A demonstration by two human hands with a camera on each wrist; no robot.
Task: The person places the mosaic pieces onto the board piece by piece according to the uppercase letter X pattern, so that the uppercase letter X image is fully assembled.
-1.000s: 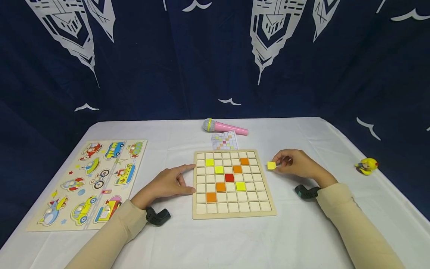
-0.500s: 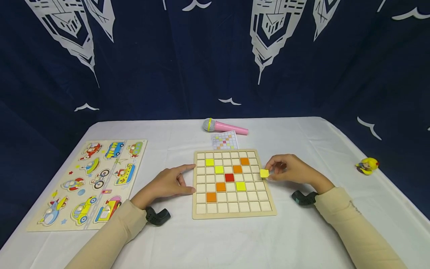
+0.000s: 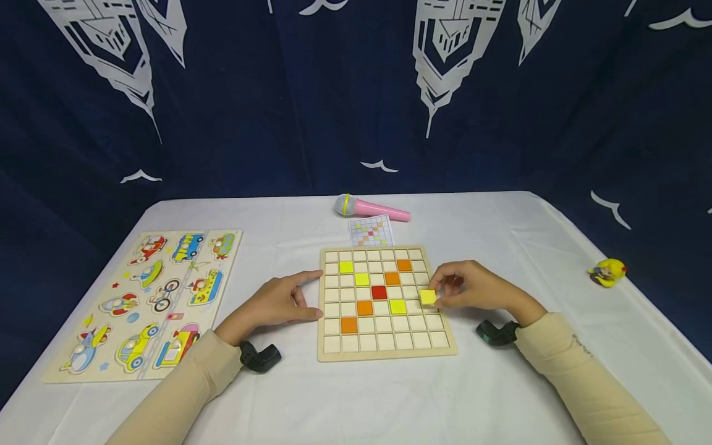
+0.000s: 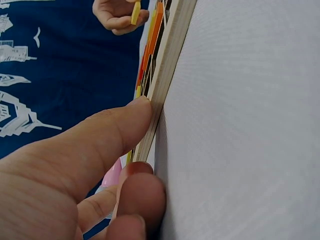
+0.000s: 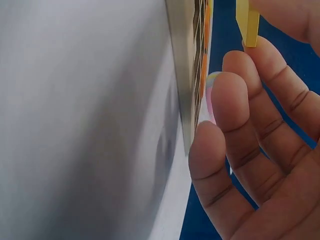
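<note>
A wooden grid board lies on the table, with orange, yellow-green and red tiles in some of its cells. My left hand touches the board's left edge with thumb and index finger spread apart; the left wrist view shows the thumb against the rim. Between thumb and index finger, my right hand pinches a yellow square tile. That tile is held above the right part of the grid, apart from the board in the right wrist view. The other right fingers are bent loosely near the board's edge.
Behind the board lie a small pattern card and a pink toy microphone. A vehicle puzzle board covers the table's left side. A small yellow toy figure sits near the right edge.
My right hand has brought the yellow tile leftward and toward me, from beside the board to over its right columns. The left hand has stayed at the board's edge.
</note>
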